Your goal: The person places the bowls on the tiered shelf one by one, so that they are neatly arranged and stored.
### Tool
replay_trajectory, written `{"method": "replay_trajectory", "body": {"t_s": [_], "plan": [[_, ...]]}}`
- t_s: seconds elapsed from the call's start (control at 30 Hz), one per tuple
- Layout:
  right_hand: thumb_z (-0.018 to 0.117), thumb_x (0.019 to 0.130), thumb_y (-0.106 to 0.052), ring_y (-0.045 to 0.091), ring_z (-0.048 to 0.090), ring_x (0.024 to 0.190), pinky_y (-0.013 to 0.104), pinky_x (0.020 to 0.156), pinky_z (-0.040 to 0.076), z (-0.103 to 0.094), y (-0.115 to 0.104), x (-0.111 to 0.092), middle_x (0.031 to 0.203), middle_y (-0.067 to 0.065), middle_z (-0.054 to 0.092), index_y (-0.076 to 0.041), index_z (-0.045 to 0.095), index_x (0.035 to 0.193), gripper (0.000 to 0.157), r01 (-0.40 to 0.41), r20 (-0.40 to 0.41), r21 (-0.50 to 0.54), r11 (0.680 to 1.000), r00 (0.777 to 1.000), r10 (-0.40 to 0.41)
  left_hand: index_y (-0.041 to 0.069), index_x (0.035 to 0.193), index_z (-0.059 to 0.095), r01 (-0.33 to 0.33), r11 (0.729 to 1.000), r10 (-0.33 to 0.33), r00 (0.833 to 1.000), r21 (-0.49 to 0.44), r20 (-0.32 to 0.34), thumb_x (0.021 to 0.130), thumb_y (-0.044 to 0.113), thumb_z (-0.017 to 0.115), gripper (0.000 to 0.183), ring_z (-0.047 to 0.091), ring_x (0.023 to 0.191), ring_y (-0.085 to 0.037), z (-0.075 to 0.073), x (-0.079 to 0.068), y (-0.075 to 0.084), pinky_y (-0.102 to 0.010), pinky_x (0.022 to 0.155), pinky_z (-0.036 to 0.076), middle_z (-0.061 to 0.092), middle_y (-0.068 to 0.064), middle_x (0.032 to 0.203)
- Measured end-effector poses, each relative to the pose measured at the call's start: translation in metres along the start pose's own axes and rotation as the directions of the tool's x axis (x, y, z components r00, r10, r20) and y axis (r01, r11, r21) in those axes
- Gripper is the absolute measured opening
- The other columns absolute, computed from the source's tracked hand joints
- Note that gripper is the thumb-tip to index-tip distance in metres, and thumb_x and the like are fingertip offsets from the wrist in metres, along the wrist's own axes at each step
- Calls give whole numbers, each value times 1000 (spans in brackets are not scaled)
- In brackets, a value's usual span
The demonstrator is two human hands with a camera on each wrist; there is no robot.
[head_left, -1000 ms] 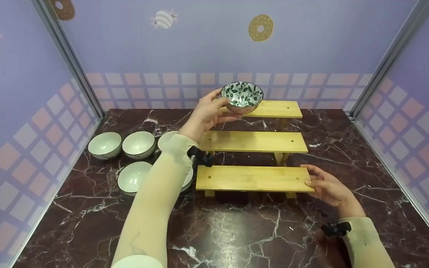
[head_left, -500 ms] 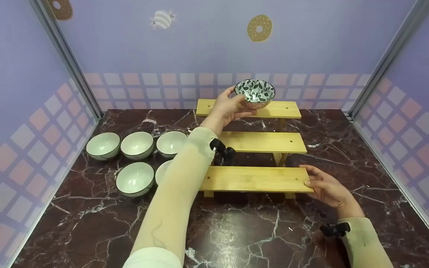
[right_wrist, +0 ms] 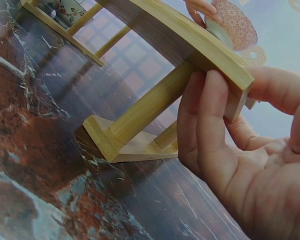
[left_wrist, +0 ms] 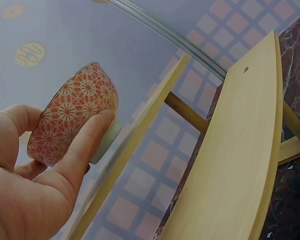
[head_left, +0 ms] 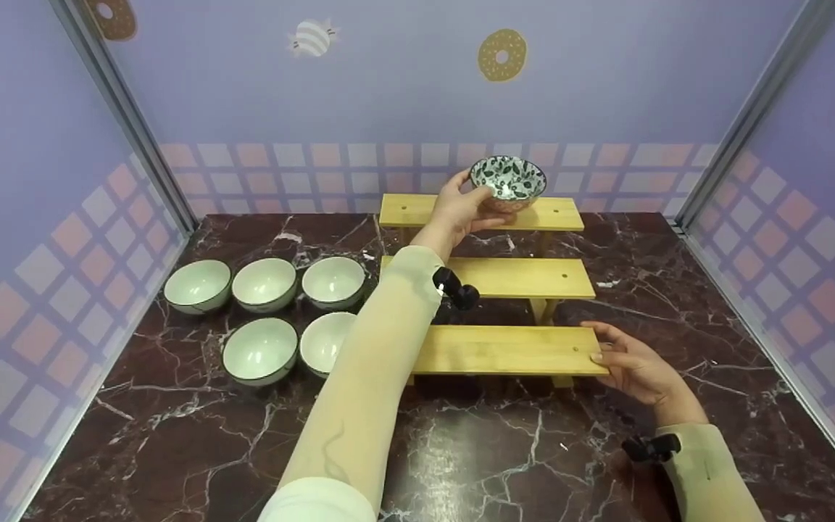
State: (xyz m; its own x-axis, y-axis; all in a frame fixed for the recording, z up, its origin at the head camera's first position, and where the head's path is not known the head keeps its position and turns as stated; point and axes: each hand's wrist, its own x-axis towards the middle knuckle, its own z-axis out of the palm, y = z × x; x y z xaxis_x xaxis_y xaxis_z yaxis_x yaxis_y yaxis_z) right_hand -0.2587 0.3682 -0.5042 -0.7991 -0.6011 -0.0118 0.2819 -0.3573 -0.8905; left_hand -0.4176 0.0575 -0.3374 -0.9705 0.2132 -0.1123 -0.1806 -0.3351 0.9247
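Note:
My left hand (head_left: 463, 210) grips a small bowl (head_left: 509, 180) by its left side, thumb at the rim and fingers beneath. Green leaves pattern the bowl's inside; red flowers cover its outside, seen in the left wrist view on the bowl (left_wrist: 72, 112). It is held just above the top tier of a three-step wooden rack (head_left: 504, 277); in the left wrist view its white foot appears close to that board, and contact cannot be told. My right hand (head_left: 638, 366) pinches the right end of the lowest board, with fingers (right_wrist: 210, 115) under it and thumb over the edge.
Several pale green bowls stand upright on the dark marble table (head_left: 171, 435) left of the rack, among them a back-row bowl (head_left: 265, 281) and a front bowl (head_left: 261, 349). My left forearm partly covers one bowl (head_left: 323, 341). Purple walls (head_left: 403, 87) enclose the table.
My left hand has carried the patterned bowl rightward along the top tier, slowing and dipping slightly at the end. The right hand stays on the lowest board.

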Motion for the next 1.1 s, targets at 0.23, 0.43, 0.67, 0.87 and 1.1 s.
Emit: {"method": "replay_trajectory", "body": {"t_s": [0.23,0.43,0.67,0.87,1.1], "plan": [[31,104,14,17,74,107,26,91,65,-1,1,0,126,5,66,-22,49,141,54,12,15,-3,1000,1000,-12,16,162,31,5,999,-4,1000,-43,16,99,-2,57,71,68,114,-51,6,2,-6,-36,77,69,39,-31,153],[36,105,12,16,75,104,24,87,65,2,0,0,124,5,67,-22,47,141,51,-4,-32,-45,999,999,2,19,163,30,28,999,-28,1000,-41,7,101,1,57,70,68,116,-49,8,3,-9,-34,74,69,40,-29,153],[37,104,11,15,75,101,24,85,66,3,-1,-1,122,5,67,-22,47,140,50,-12,-62,-54,998,998,9,20,163,31,38,998,-37,999,-43,5,101,2,58,70,69,116,-47,8,4,-12,-35,77,69,41,-28,153],[36,104,12,16,75,101,24,86,66,3,0,0,123,5,67,-23,49,141,51,-8,-48,-40,999,999,6,22,164,28,44,998,-43,999,-43,14,102,4,58,71,68,116,-48,8,5,-14,-35,77,69,42,-27,152],[36,104,12,15,75,100,24,87,66,2,1,0,121,5,67,-22,50,140,51,-6,-51,-29,1000,999,4,23,164,28,42,998,-40,998,-39,48,104,7,58,69,67,116,-52,8,4,-15,-35,74,69,40,-27,154]]}}
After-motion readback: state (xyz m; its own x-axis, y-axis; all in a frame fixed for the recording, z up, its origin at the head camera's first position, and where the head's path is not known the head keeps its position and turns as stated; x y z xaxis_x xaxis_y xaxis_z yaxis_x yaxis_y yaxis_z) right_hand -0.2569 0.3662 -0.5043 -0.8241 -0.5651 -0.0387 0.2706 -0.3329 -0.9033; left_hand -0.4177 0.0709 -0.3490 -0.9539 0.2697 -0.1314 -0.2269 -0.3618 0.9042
